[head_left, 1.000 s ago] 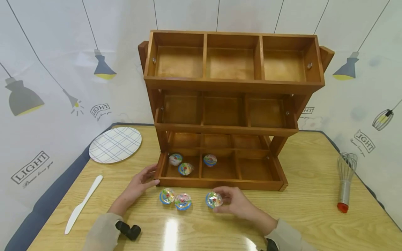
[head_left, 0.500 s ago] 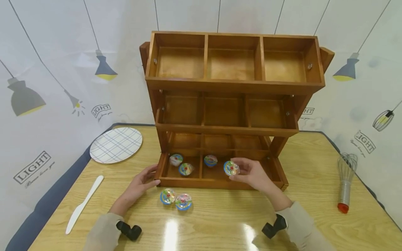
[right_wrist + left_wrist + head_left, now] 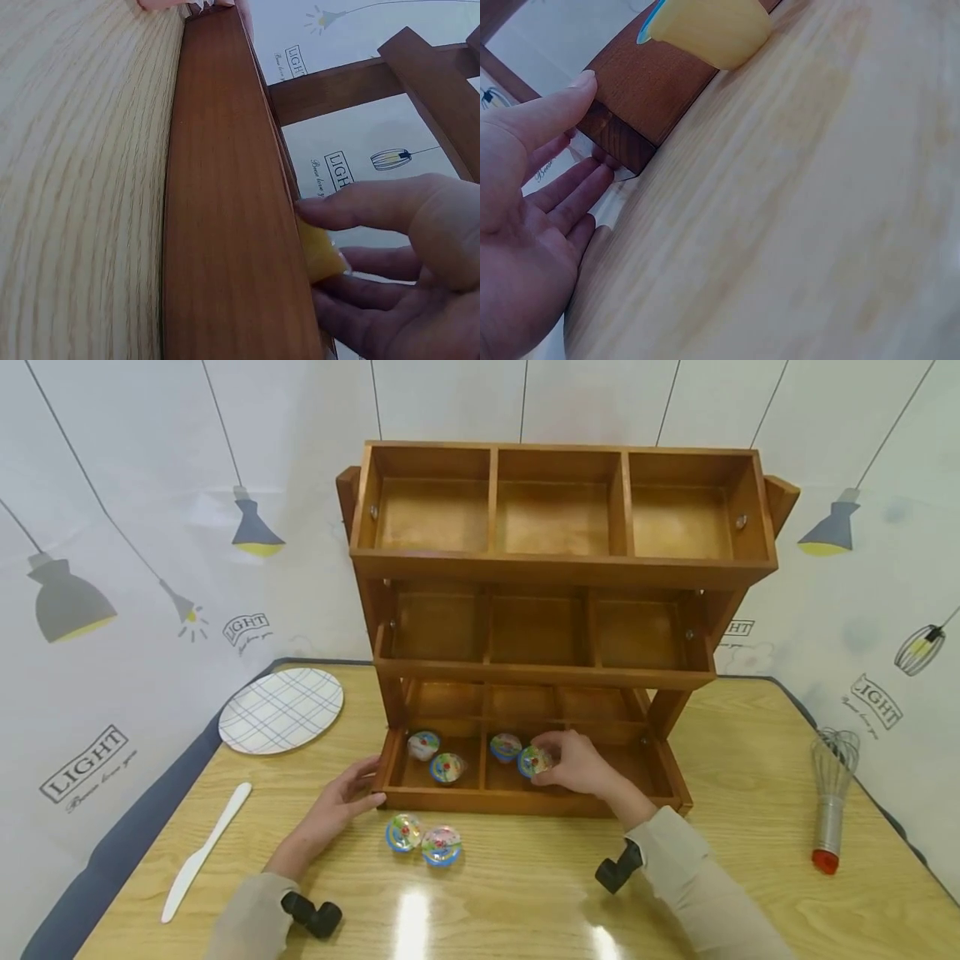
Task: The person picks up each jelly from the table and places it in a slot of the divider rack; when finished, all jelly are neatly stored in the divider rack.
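Where rack edges [image 3: 450, 800] lie near, right fingers [image 3: 367, 206] pinch a cup [image 3: 531, 763].

Pale lamp-printed walls [image 3: 315, 535] behind a wood-grain table [image 3: 517, 893]

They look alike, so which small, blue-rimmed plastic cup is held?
The rightmost cup, at the brown wooden rack's bottom tier: the right hand pinches only this.

Loose beige fabric left sleeve [image 3: 251, 914], matching beige fabric right sleeve [image 3: 693, 877]; chunky black left wrist camera [image 3: 324, 920], similar black right wrist camera [image 3: 617, 871].
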{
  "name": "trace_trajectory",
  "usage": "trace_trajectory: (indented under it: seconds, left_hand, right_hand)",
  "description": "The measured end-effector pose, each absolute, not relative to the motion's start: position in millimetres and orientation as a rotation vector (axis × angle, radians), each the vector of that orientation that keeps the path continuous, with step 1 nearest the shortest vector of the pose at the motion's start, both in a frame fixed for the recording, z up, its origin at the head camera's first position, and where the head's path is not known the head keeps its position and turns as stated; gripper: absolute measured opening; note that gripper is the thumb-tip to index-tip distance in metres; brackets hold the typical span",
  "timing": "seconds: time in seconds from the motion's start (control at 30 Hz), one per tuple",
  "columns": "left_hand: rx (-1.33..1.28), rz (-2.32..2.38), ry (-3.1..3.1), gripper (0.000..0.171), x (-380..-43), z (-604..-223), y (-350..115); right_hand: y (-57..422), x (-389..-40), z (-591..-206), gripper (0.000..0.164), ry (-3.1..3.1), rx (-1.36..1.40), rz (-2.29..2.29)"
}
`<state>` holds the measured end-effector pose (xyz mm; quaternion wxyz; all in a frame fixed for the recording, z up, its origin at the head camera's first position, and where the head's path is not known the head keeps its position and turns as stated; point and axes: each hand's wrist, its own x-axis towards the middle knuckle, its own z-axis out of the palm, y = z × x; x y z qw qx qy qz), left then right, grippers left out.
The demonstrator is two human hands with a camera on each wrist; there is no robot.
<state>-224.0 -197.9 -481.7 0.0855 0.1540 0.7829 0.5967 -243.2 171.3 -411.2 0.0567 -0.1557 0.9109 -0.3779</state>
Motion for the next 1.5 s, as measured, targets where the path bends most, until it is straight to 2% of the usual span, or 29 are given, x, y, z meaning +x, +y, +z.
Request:
trace_trajectory:
  seconds: [0.33,0.87,1.13,1.33,1.5]
  left_hand:
    - [0.462,1.770,2.335,0.061,-225,-481,-197]
    - [0.480,1.788,2.343,0.061,-226,-479,-196]
    - [0.484,1.798,2.345,0.061,-225,-483,-196]
    - [0.487,1.797,2.349,0.061,-225,-484,-196]
    - [0.497,1.790,2.366,0.061,-224,-483,-197]
  right_hand:
    - [165,-245,-419,0.052,2.716,-0.338,-1.059]
    - [162,-246,-415,0.052,2.743,-0.409,-0.906]
    - [162,-244,-409,0.057,2.796,-0.420,-0.738]
    - [164,-234,-404,0.056,2.877,-0.498,-0.810]
    - [157,-218,-403,0.047,2.851,-0.658,-1.144]
